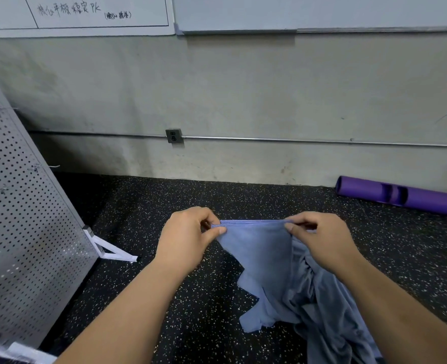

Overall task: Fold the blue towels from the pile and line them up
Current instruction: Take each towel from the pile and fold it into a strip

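A blue towel (259,256) hangs stretched between both hands above the dark speckled floor. My left hand (188,237) pinches its top edge at the left corner between thumb and fingers. My right hand (319,237) pinches the same edge at the right. The towel's lower part droops onto the floor. Below my right forearm lies a crumpled pile of blue towels (332,319), partly hidden by that arm.
A grey perforated metal panel (25,232) on white feet leans at the left. A purple foam roller (400,195) lies by the concrete wall at the right. A wall socket (174,136) and a thin pipe run along the wall. Whiteboards hang above.
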`<state>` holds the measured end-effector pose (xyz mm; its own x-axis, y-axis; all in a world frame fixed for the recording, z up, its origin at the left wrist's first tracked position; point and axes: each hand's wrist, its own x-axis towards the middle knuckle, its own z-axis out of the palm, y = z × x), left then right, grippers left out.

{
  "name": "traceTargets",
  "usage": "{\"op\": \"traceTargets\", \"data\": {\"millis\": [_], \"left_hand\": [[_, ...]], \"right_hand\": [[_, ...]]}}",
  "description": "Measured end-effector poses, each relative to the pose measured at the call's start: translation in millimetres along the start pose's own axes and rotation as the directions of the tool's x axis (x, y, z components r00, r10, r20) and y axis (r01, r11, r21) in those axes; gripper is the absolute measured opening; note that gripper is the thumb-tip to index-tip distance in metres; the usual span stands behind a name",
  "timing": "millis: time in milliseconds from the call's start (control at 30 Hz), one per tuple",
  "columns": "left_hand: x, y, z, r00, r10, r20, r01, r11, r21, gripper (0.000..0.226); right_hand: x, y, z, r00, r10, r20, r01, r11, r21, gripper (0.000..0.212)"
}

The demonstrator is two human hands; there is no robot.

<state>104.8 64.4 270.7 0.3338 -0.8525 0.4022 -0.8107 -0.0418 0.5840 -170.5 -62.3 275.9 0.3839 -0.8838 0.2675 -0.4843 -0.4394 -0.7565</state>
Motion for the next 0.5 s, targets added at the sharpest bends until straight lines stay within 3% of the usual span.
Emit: {"op": "traceTargets", "data": {"millis": [100,200,333,433,500], "left_hand": [[0.3,-1.5,0.2,1.0,-0.011,0.006,0.01,1.0,0.029,0.019],[1.1,-4.4,0.8,1.0,-0.022,0.012,0.022,0.997,0.071,0.019],[0.4,-4.5,1.4,0.997,-0.025,0.072,0.019,0.996,0.091,0.014],[-0.7,-2.8,0.6,0.997,-0.02,0.081,0.011,0.994,0.106,0.013],[-0.5,-4.5,-1.1,0.998,-0.026,0.061,0.02,0.996,0.091,0.013]], "right_hand": [[0.9,-4.7,-1.4,0.987,-0.076,-0.145,0.086,0.994,0.069,0.014],[0.2,-3.4,-1.3,1.0,-0.015,0.0,0.015,1.0,-0.013,0.013],[0.1,-4.3,-2.2,0.995,-0.02,-0.094,0.018,1.0,-0.02,0.011],[0.7,-4.9,-2.7,0.998,0.017,0.058,-0.015,0.999,-0.041,0.013],[-0.5,-2.3,-2.2,0.997,0.04,0.067,-0.037,0.998,-0.043,0.013]]}}
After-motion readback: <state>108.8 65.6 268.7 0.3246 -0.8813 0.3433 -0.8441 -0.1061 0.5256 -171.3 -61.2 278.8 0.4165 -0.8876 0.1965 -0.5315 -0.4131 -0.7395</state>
